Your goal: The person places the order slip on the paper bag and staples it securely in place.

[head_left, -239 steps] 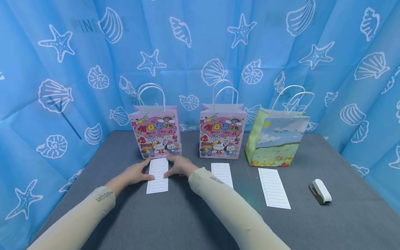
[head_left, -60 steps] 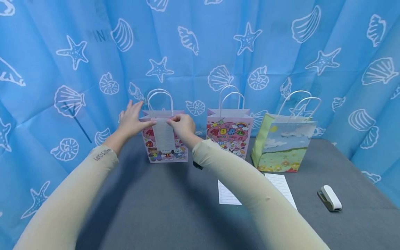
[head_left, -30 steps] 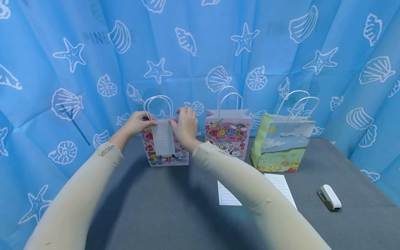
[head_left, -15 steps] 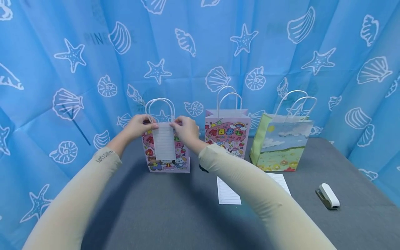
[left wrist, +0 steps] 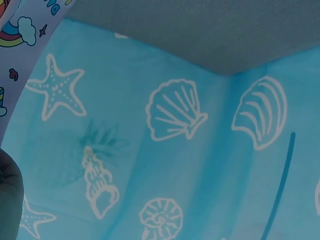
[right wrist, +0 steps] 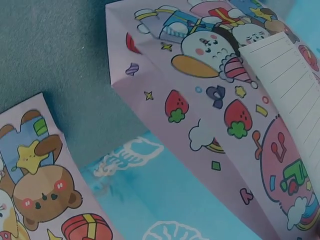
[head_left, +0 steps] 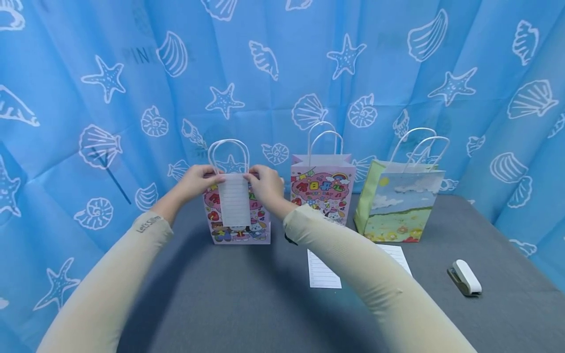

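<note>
A lined white paper slip (head_left: 235,201) lies flat against the front of the left pink paper gift bag (head_left: 260,238), its top level with the bag's upper edge. At the slip's top left corner, my left hand (head_left: 194,184) pinches slip and bag rim, thumb in front. My right hand (head_left: 268,189) does likewise at the top right corner. The fingers behind the rim are hidden. In the right wrist view the slip (right wrist: 285,75) covers part of the bag's printed front (right wrist: 200,100). Only a bit of the left hand (left wrist: 10,200) shows in the left wrist view.
A second pink gift bag (head_left: 324,191) and a green landscape bag (head_left: 397,206) stand to the right. Two more lined slips, one nearer (head_left: 322,269) and one partly hidden (head_left: 397,255), lie before them. A white stapler (head_left: 465,278) rests at the right. A blue curtain (head_left: 273,73) hangs behind.
The slip has gone from the table up to the left bag's front. The bag has shifted slightly nearer. My left fingers, then my right ones, have come down from raised to pinching the rim.
</note>
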The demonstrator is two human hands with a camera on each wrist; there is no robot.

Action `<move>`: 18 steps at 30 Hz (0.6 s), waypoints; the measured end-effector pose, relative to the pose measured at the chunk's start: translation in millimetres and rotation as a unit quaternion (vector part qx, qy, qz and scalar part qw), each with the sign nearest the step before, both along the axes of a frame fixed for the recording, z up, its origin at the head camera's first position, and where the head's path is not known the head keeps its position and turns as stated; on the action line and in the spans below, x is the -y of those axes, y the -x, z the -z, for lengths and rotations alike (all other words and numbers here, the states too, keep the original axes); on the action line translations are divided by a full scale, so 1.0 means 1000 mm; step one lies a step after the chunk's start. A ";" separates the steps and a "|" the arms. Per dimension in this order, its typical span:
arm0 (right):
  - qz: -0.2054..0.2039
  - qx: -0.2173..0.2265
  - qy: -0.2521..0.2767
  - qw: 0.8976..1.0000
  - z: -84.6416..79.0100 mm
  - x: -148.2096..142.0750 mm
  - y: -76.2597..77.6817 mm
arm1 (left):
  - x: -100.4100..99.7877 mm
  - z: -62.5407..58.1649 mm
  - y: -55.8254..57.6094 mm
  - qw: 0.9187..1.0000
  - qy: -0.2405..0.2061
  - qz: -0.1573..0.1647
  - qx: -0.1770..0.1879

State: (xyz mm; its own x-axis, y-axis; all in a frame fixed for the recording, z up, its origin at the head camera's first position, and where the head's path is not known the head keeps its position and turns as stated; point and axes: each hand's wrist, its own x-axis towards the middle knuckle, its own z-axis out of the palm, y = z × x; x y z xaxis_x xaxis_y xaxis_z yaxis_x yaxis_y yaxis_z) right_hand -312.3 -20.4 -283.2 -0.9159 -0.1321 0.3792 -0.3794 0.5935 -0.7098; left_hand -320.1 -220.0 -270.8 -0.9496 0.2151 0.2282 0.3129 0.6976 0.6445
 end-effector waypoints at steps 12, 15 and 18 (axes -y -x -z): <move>0.013 0.004 0.002 1.000 0.000 -0.001 0.003 | -0.008 0.006 0.001 0.999 -0.038 -0.037 -0.007; 0.017 0.006 0.001 1.000 -0.001 -0.001 0.005 | -0.010 0.005 0.000 0.998 -0.044 -0.040 -0.008; 0.020 0.009 0.000 1.000 -0.002 -0.002 0.006 | -0.013 0.004 -0.002 0.998 -0.047 -0.049 -0.008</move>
